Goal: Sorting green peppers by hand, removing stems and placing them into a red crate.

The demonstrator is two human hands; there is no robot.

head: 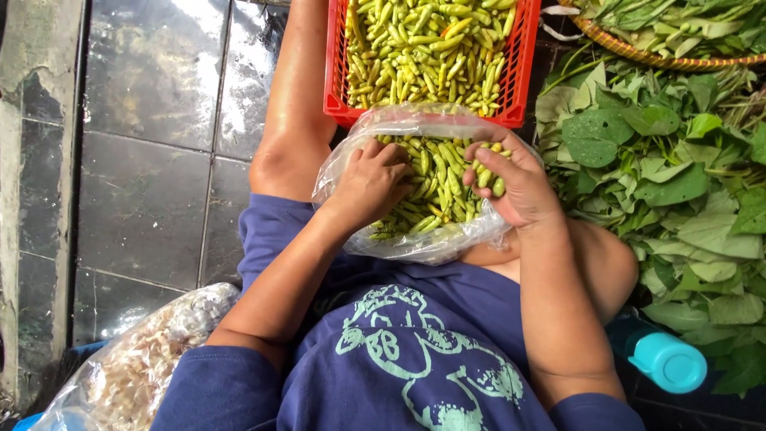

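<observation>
Left hand: we see the left hand [373, 182] sunk into the mouth of a clear plastic bag [415, 243], fingers curled down among the small green chillies [437, 187] inside it; whether it grips any we cannot tell, since the fingertips are buried.
Right hand: the right hand [513, 179] sits at the bag's right rim, closed loosely around a few green chillies, which show between thumb and fingers.
Bag: it rests on the person's lap, between the knees, open at the top and well filled (the plastic is crumpled and glossy).
Crate: a red plastic crate [517, 80] stands just beyond the bag, touching its far edge, and is heaped with the same yellow-green chillies.
Leaves: to the right we see a broad pile of green leaves [670, 191] lying near the right forearm.
Basket: a woven basket [638, 53] with more greens sits at the top right corner.
Bottle: a teal bottle cap [666, 361] shows beside the right elbow.
Second bag: at lower left lies another clear bag [140, 359] of pale brownish pieces (too blurred to name).
Floor: dark wet tiles [144, 160] fill the left side.
</observation>
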